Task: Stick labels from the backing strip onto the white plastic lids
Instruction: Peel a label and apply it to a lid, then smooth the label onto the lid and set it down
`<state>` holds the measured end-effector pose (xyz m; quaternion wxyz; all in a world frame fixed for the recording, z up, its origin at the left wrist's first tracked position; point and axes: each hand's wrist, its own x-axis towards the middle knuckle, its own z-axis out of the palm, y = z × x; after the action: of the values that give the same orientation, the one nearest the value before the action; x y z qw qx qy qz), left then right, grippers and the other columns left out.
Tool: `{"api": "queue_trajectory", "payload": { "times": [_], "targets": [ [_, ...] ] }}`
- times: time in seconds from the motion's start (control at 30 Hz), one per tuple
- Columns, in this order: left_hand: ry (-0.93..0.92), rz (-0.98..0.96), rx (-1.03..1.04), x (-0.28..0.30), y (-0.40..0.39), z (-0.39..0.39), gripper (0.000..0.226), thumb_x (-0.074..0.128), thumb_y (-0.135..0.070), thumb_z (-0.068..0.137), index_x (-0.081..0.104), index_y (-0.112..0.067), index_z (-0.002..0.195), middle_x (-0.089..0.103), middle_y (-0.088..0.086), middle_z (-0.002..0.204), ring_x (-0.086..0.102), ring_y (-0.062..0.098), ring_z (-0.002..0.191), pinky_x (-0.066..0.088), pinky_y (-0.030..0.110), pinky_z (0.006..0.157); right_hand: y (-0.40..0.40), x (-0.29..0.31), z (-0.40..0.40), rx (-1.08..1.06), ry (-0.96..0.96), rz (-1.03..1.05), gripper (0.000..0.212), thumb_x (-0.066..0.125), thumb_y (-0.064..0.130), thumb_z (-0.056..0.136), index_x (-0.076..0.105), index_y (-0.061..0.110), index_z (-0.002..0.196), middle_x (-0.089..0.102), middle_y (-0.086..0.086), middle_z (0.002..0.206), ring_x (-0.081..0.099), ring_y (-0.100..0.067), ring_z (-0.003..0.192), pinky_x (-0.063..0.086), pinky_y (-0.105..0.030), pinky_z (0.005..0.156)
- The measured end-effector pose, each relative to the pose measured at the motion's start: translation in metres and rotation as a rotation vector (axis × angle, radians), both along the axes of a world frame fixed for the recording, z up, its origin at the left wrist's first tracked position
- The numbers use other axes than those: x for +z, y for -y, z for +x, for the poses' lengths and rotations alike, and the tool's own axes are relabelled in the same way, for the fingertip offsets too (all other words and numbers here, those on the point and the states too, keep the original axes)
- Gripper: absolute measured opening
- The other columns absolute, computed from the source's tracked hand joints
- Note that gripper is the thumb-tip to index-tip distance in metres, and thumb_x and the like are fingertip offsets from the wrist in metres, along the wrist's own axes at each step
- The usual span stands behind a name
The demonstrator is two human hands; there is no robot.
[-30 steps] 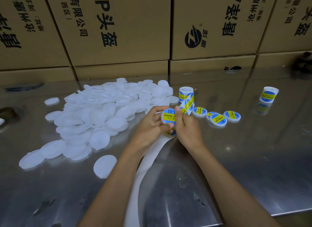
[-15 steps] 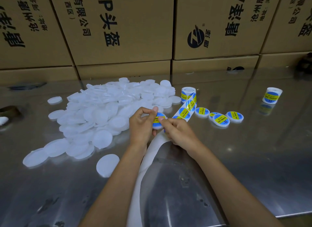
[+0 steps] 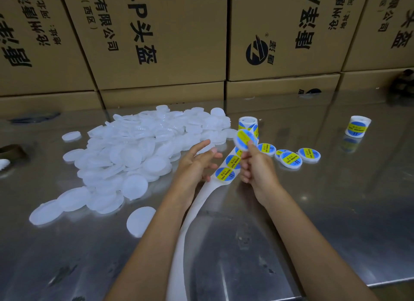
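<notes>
The right hand (image 3: 257,166) pinches a blurred, seemingly labelled lid (image 3: 244,139); the left hand (image 3: 195,161), fingers relaxed and holding nothing, lies nearer the unlabelled lid pile (image 3: 134,152) to its left.

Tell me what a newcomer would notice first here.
A big heap of round white plastic lids covers the left of the shiny metal table. At centre the right hand holds up a lid with a blue-and-yellow label, above the white backing strip. Brown cardboard boxes wall the back.

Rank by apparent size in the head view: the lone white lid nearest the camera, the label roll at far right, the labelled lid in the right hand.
1. Lone white lid, helped by nearness.
2. Label roll and labelled lid in the right hand: look about alike, not ranked.
</notes>
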<state>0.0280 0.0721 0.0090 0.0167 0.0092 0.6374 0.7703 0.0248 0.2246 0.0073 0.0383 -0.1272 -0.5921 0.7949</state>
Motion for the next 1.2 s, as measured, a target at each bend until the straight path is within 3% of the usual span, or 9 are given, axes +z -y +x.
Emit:
{"api": "queue_trajectory", "payload": {
  "times": [0.17, 0.33, 0.5, 0.6, 0.73, 0.83, 0.93, 1.03, 1.2],
  "targets": [
    [0.047, 0.029, 0.062, 0.001, 0.003, 0.0, 0.023, 0.062, -0.016, 0.096, 0.067, -0.017, 0.118, 0.076, 0.009, 0.103, 0.058, 0.018, 0.076, 0.042, 0.025, 0.055, -0.024, 0.0, -0.008, -0.191, 0.05, -0.429, 0.039, 0.035, 0.031, 0.107, 0.046, 0.013, 0.073, 0.033, 0.001, 0.06, 0.025, -0.011, 0.044, 0.026, -0.022, 0.043],
    [0.038, -0.012, 0.057, -0.002, 0.003, -0.001, 0.02, 0.057, -0.013, 0.096, 0.069, -0.018, 0.111, 0.076, -0.001, 0.086, 0.061, 0.012, 0.065, 0.044, 0.021, 0.052, -0.026, -0.005, -0.008, -0.18, 0.057, -0.544, 0.028, 0.035, 0.021, 0.103, 0.053, 0.007, 0.086, 0.038, -0.002, 0.065, 0.031, -0.013, 0.05, 0.032, -0.023, 0.049],
    [-0.019, -0.24, 0.193, 0.001, 0.005, 0.006, 0.027, 0.048, -0.006, 0.094, 0.069, -0.019, 0.105, 0.074, -0.005, 0.079, 0.063, 0.002, 0.061, 0.047, 0.018, 0.054, -0.01, -0.002, -0.004, -0.121, -0.002, -0.103, 0.015, 0.049, 0.011, 0.095, 0.06, 0.01, 0.086, 0.052, -0.005, 0.064, 0.046, -0.014, 0.05, 0.043, -0.025, 0.051],
    [-0.093, -0.491, 0.337, 0.007, 0.011, 0.007, 0.03, 0.044, -0.005, 0.094, 0.068, -0.02, 0.106, 0.075, 0.001, 0.091, 0.066, 0.017, 0.086, 0.052, 0.025, 0.077, 0.003, -0.011, -0.003, -0.101, -0.2, 0.537, 0.004, 0.06, 0.015, 0.092, 0.063, 0.015, 0.095, 0.062, 0.001, 0.089, 0.055, -0.013, 0.083, 0.047, -0.022, 0.074],
    [-0.091, -0.946, 0.4, 0.01, 0.034, 0.025, 0.038, 0.041, -0.003, 0.091, 0.066, -0.019, 0.115, 0.067, 0.006, 0.115, 0.052, 0.029, 0.111, 0.041, 0.035, 0.089, 0.01, -0.026, -0.002, 0.079, -0.263, 1.147, 0.034, 0.067, 0.041, 0.087, 0.059, 0.026, 0.116, 0.058, 0.011, 0.118, 0.044, -0.012, 0.118, 0.029, -0.033, 0.098],
    [-0.037, -1.272, 0.338, 0.009, 0.046, 0.05, 0.038, 0.041, -0.005, 0.09, 0.058, -0.023, 0.119, 0.049, 0.006, 0.122, 0.035, 0.028, 0.122, 0.022, 0.037, 0.087, 0.008, -0.027, -0.002, 0.144, -0.229, 1.183, 0.042, 0.066, 0.053, 0.084, 0.057, 0.031, 0.119, 0.056, 0.014, 0.122, 0.044, -0.01, 0.124, 0.02, -0.03, 0.093],
    [0.134, -1.479, 0.253, 0.006, 0.062, 0.07, 0.034, 0.042, -0.013, 0.09, 0.046, -0.025, 0.122, 0.036, 0.005, 0.124, 0.029, 0.028, 0.124, 0.025, 0.043, 0.096, 0.006, -0.026, 0.0, 0.16, -0.237, 1.184, 0.044, 0.067, 0.052, 0.082, 0.057, 0.032, 0.121, 0.052, 0.016, 0.117, 0.043, -0.01, 0.127, 0.02, -0.029, 0.094],
    [0.21, -1.435, 0.211, 0.001, 0.074, 0.078, 0.036, 0.039, -0.016, 0.093, 0.043, -0.025, 0.128, 0.034, 0.005, 0.127, 0.027, 0.027, 0.128, 0.028, 0.044, 0.103, 0.005, -0.027, 0.0, 0.185, -0.238, 1.225, 0.049, 0.069, 0.053, 0.08, 0.054, 0.034, 0.123, 0.052, 0.015, 0.128, 0.038, -0.009, 0.131, 0.019, -0.028, 0.095],
    [0.054, -1.209, 0.255, -0.009, 0.066, 0.07, 0.04, 0.058, -0.035, 0.096, 0.048, -0.02, 0.132, 0.031, 0.004, 0.122, 0.026, 0.026, 0.127, 0.03, 0.033, 0.1, 0.005, -0.028, 0.0, 0.182, -0.238, 1.242, 0.061, 0.074, 0.057, 0.074, 0.05, 0.034, 0.125, 0.047, 0.014, 0.135, 0.034, -0.01, 0.134, 0.021, -0.032, 0.097]
  ]
}}
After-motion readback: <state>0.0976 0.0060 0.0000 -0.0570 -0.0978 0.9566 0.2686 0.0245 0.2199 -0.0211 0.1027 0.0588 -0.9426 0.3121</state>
